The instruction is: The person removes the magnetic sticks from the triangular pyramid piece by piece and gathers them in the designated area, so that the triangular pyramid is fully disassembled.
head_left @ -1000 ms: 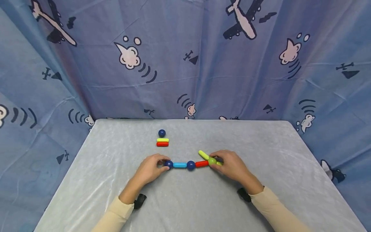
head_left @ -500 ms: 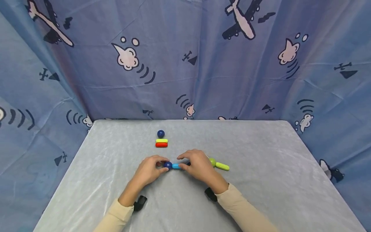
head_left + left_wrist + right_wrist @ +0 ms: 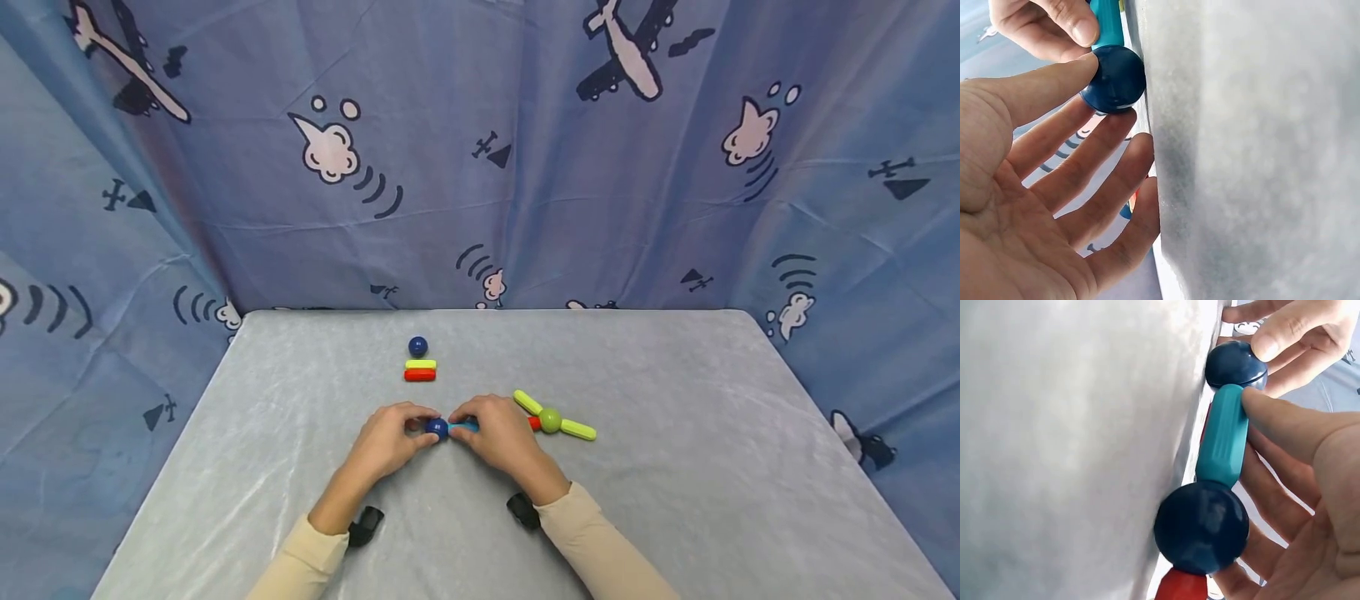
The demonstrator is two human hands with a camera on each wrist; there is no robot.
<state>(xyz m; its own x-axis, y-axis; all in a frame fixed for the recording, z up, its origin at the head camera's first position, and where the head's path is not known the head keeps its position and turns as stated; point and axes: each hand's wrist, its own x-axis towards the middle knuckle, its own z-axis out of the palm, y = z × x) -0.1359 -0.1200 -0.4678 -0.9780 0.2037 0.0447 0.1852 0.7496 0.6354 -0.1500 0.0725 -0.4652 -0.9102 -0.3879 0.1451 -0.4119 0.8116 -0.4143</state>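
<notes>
My left hand (image 3: pixel 384 437) pinches a dark blue ball (image 3: pixel 1115 80) between thumb and fingertips. Close beside it, my right hand (image 3: pixel 501 435) pinches a light blue rod (image 3: pixel 1222 440) at the end that meets this ball. A second dark blue ball (image 3: pixel 1200 528) sits at the rod's other end and joins a red rod (image 3: pixel 1182 586). In the head view the right hand hides that second ball. Beyond the hand, the red rod runs into a green ball (image 3: pixel 550 420), from which two yellow-green rods (image 3: pixel 578 430) spread, one up-left and one right.
Farther back on the grey cloth-covered table (image 3: pixel 675 383) lie a loose dark blue ball (image 3: pixel 417 347), a yellow-green rod (image 3: pixel 421 364) and a red rod (image 3: pixel 420 376) side by side. A blue printed curtain (image 3: pixel 450 167) hangs behind the table's far edge.
My right hand has let go of the green ball, moved left along the chain and taken hold of the light blue rod. The left hand stays on its dark blue ball.
</notes>
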